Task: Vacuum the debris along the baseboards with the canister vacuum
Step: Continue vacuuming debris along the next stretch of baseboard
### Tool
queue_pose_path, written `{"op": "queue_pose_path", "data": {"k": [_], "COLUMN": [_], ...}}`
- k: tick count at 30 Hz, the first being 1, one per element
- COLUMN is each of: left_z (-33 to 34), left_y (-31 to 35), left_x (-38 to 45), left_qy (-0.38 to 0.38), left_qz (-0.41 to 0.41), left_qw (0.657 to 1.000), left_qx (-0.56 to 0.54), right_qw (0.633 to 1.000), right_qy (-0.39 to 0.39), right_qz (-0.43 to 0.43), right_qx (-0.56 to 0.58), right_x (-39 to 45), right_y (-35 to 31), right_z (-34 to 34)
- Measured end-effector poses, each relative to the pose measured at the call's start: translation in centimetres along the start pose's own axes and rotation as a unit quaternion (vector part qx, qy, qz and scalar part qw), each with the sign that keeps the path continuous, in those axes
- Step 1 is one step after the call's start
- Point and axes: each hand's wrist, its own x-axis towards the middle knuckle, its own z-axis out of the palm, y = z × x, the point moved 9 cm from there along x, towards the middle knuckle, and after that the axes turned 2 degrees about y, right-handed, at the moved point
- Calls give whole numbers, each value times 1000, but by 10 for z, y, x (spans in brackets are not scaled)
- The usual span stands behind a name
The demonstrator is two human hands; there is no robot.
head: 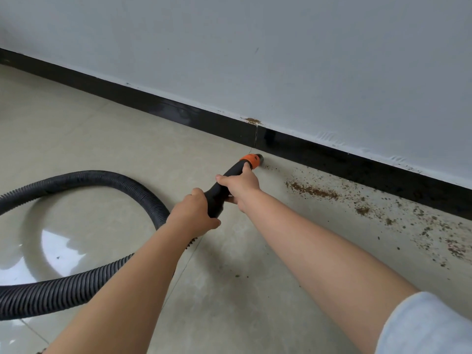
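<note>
While both hands grip the black nozzle handle (221, 194), L hand (192, 213) wraps the rear end, R hand (238, 183) wraps fwd w/ thumb at the orange collar (249, 159). Nozzle tip sits at the black baseboard (332, 157); brown debris (313, 190) lies just right of tip, along the baseboard. Ribbed hose (84, 176) loops on floor at left.

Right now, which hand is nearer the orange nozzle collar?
Right. The right hand grips the handle just behind the orange collar; the left hand holds it farther back, toward the hose.
</note>
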Motion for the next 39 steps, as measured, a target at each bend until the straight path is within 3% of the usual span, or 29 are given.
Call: {"op": "queue_pose_path", "data": {"k": [12,26,39], "left_z": [10,7,10], "left_y": [-1,33,35], "left_x": [-19,-11,-18], "left_qy": [-59,42,5], "left_qz": [32,23,79], "left_qw": [998,999,997], "left_qx": [-2,-13,2], "right_qw": [1000,999,998], "right_qy": [14,17,40], "right_qz": [2,14,19], "right_qx": [-2,49,40], "right_x": [-24,-11,-21], "right_y": [22,6,21], "right_z": [-11,-44,-51]}}
